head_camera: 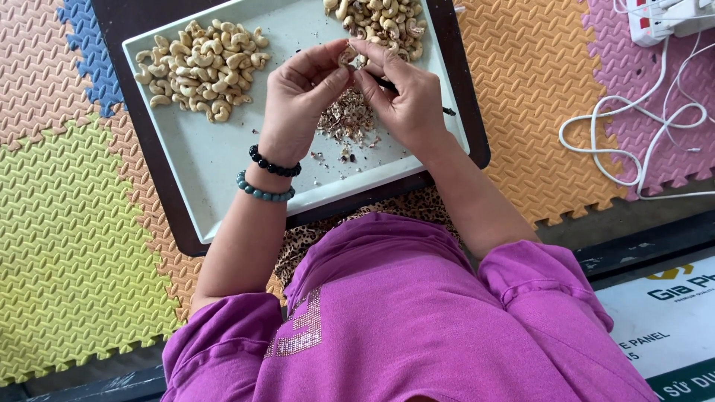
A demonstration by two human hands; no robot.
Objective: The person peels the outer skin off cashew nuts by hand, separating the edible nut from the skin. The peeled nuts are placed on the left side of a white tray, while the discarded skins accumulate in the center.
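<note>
Two bare hands meet above the shallow rectangular pale-grey tray, which lies on a dark board over coloured interlocking foam floor mats. Left hand and right hand together pinch one small pale cashew kernel between their fingertips, just above the tray's middle; the right hand also grips a thin dark tool, its tip showing past the palm. Two heaps of pale curved cashew kernels lie in the tray: one heap toward its far left corner, the other at its far right edge, cut off by the frame. One scatter of brown husk scraps lies directly under the hands. Open tray floor remains between the left heap and the tray's near edge. Two bead bracelets, one black and one teal, circle the left wrist. White cables coil on the mats well right of the tray.
</note>
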